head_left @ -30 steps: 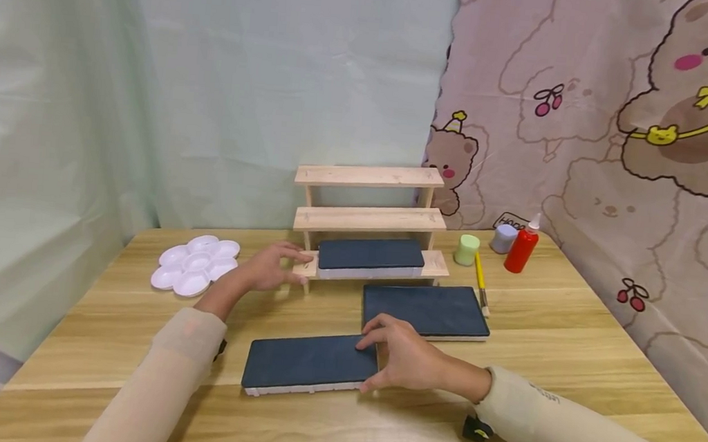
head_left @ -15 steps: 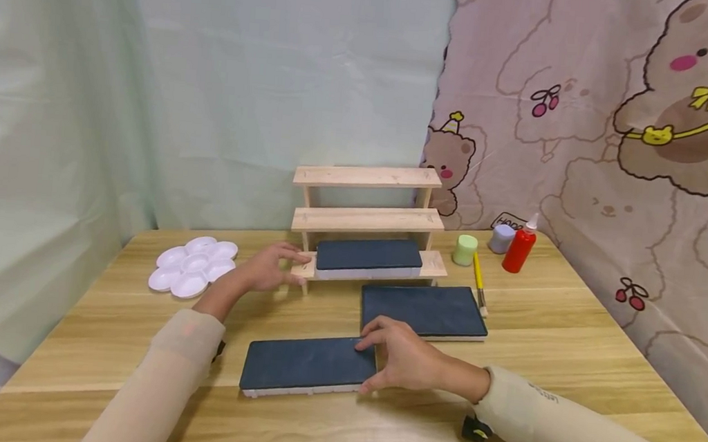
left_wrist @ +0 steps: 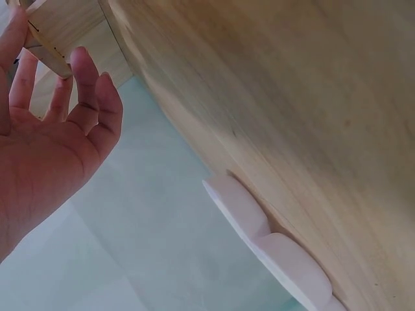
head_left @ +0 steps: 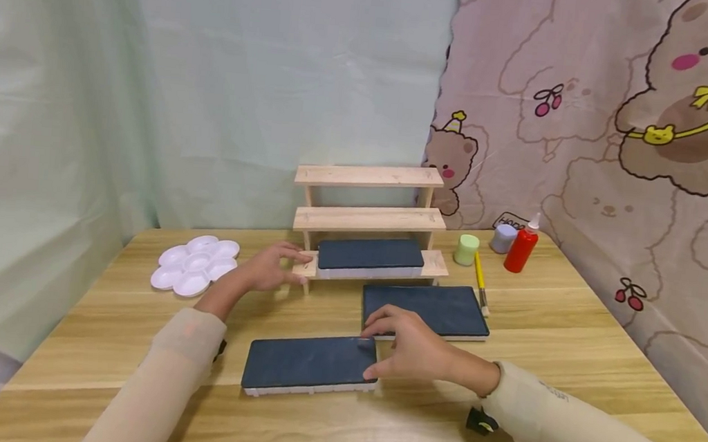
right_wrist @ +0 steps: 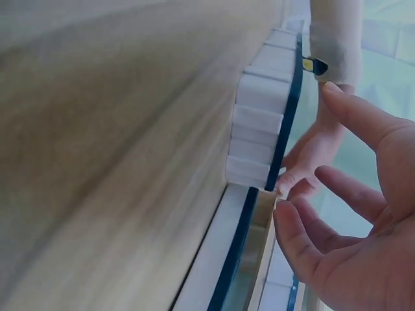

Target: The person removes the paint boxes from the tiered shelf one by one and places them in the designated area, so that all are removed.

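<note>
A flat white box with a dark blue lid [head_left: 305, 364] lies on the table in front. My right hand [head_left: 415, 347] is at its right end, fingers and thumb spread apart; in the right wrist view they stand off the box's segmented white side [right_wrist: 259, 123]. A second dark-lidded box [head_left: 437, 309] lies just behind that hand. My left hand [head_left: 270, 268] holds the left end of the lowest board of a three-step wooden stand [head_left: 369, 219], and in the left wrist view its fingers curve round the board end [left_wrist: 50, 59]. Another dark-lidded box [head_left: 370, 253] sits on that board.
A white flower-shaped palette [head_left: 197, 262] lies at the left. To the right are a green jar [head_left: 467, 250], a purple jar [head_left: 504, 238], a red bottle [head_left: 521, 251] with a white nozzle and a yellow-handled brush [head_left: 481, 276]. Curtains hang behind the table.
My right hand has drawn slightly up and away from the right end of the front box, thumb leaving its near edge. My left hand stays at the stand.
</note>
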The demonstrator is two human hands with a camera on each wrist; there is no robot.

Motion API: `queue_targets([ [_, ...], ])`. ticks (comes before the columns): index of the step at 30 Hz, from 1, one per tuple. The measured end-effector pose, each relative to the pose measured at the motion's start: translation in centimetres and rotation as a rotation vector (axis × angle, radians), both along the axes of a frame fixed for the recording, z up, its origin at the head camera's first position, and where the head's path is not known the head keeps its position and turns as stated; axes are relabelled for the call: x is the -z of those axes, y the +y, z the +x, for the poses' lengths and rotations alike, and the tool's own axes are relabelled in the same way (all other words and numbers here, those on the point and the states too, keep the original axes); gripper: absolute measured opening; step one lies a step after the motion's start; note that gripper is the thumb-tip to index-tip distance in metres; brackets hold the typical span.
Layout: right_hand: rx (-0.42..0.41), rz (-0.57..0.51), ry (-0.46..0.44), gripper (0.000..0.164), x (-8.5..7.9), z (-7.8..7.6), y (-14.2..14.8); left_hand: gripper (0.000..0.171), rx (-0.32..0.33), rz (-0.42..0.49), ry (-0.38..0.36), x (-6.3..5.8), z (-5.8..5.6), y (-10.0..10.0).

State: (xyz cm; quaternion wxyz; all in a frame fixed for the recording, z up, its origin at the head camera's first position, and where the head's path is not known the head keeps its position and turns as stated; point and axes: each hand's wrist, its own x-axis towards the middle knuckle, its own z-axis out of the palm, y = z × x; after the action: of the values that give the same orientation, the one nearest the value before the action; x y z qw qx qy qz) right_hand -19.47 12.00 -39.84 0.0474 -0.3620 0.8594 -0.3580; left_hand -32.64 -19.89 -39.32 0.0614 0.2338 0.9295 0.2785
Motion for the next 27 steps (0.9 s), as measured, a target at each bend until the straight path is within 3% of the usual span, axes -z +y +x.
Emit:
queue_targets([
  [27, 0.12, -0.059, 0.097, 0.05, -2.0, -4.5, 2.3, 0.051, 0.007, 0.001, 0.024, 0.0, 0.1, 0.2],
])
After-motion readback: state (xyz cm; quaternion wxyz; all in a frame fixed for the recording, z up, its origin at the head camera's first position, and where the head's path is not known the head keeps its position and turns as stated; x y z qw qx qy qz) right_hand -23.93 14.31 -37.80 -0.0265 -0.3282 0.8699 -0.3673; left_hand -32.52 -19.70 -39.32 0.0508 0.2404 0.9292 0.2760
